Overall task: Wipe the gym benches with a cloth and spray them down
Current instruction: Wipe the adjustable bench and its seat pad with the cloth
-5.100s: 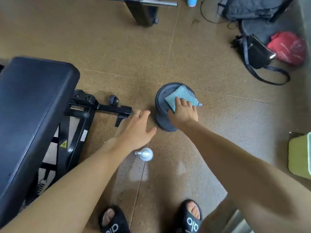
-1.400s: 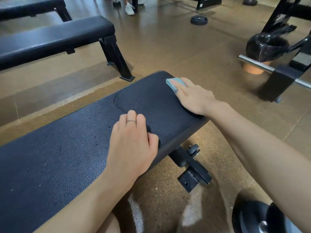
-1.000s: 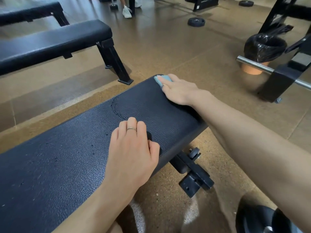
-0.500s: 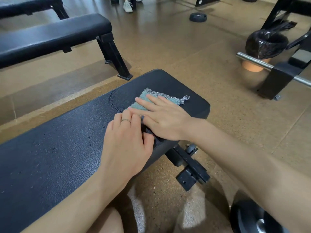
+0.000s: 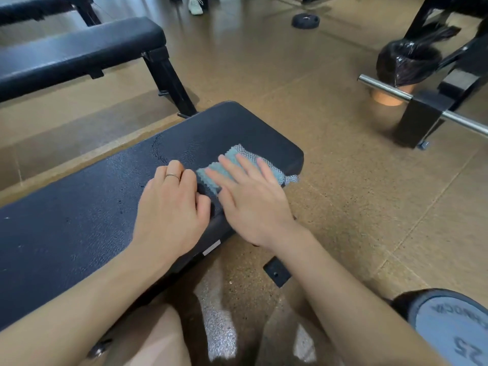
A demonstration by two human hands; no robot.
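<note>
Floor [image 5: 343,180] is tan speckled rubber tile, fills most of the view. Near bench [image 5: 92,220] runs diagonally from lower left to centre, black textured pad, its end just past the hands; small droplets and a curved wet mark show on the pad near that end. Second bench [image 5: 79,51] sits parallel behind it, upper left, well apart, one black leg down on the floor. Rack frame [image 5: 422,112] at right carries a steel bar [image 5: 396,92] — a bin lined with a black bag [image 5: 406,62] stands just behind the bar. Dumbbell [image 5: 454,331] at lower right corner, grey end face with "25" on it. Small weight plate [image 5: 305,21] lies flat on the floor at top centre.

Right hand [image 5: 250,196] lies flat on the cloth [image 5: 229,165], fingers straight and spread, pressing it onto the pad near the bench end — not gripping it. Cloth is teal-grey, woven, one corner hanging over the pad's near edge. Left hand [image 5: 171,207] rests on the pad just beside the cloth, fingers curled under at the knuckles, holding nothing visible; ring [image 5: 172,176] on one finger.
</note>
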